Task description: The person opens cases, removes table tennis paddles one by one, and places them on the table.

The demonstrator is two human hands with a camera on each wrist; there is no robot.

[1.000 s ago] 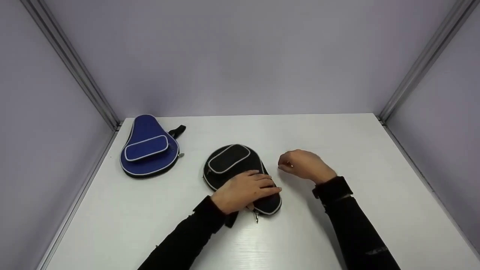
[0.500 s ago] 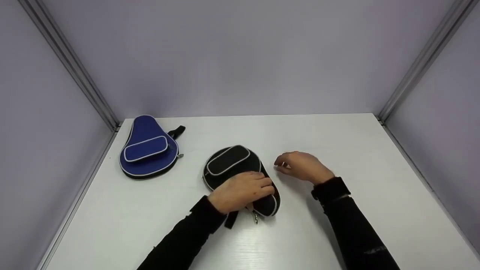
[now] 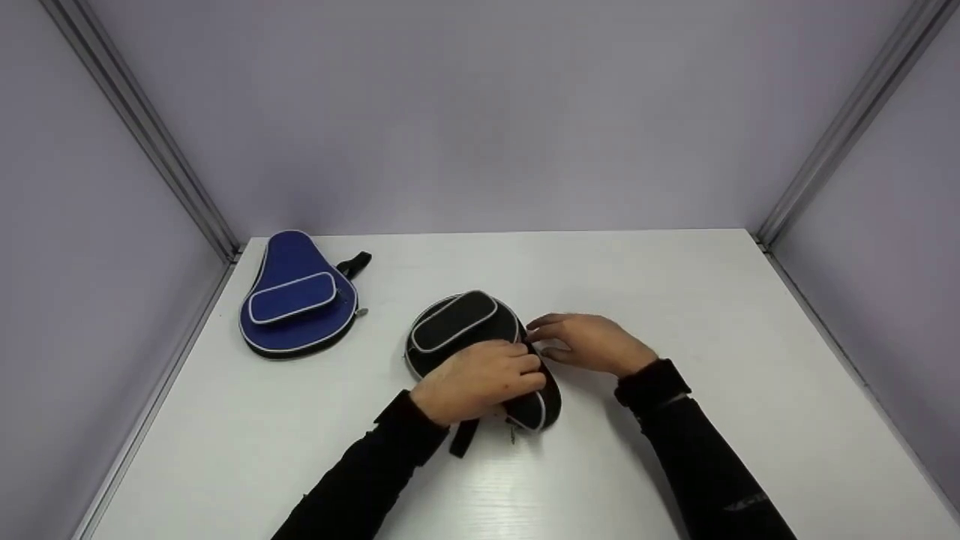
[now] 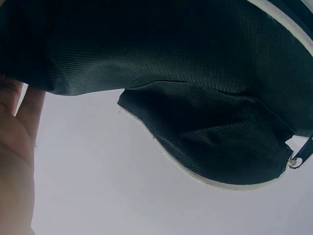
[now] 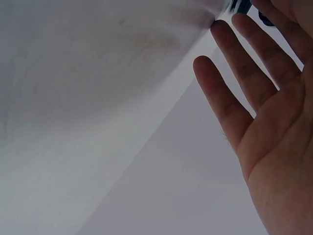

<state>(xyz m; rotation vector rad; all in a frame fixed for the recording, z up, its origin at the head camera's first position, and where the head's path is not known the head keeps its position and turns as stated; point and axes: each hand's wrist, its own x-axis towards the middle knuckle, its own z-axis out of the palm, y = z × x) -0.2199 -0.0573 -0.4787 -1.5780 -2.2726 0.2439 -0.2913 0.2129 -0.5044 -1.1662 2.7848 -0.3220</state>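
A black table tennis bat case (image 3: 459,321) with white piping and a raised pocket lies on the white table. My left hand (image 3: 474,381) reaches across its narrower part, fingers curled over the far edge and gripping it. In the left wrist view, dark fabric of the case (image 4: 210,137) hangs in folds, with a metal zip pull (image 4: 293,162) at its corner. My right hand (image 3: 594,345) is at the case's right edge, fingertips close to it; whether they touch cannot be told. The right wrist view shows its fingers (image 5: 239,66) fairly straight and spread.
A blue bat case (image 3: 296,300) of the same shape lies at the back left, with a black strap (image 3: 355,264) at its side. The short black strap (image 3: 463,439) of the black case sticks out towards me. Pale walls enclose the table at the back and sides.
My left fingers have curled from lying flat over the case to gripping its edge, and its narrow end has tilted slightly. My right hand has moved left to the case, its fingers straightening.
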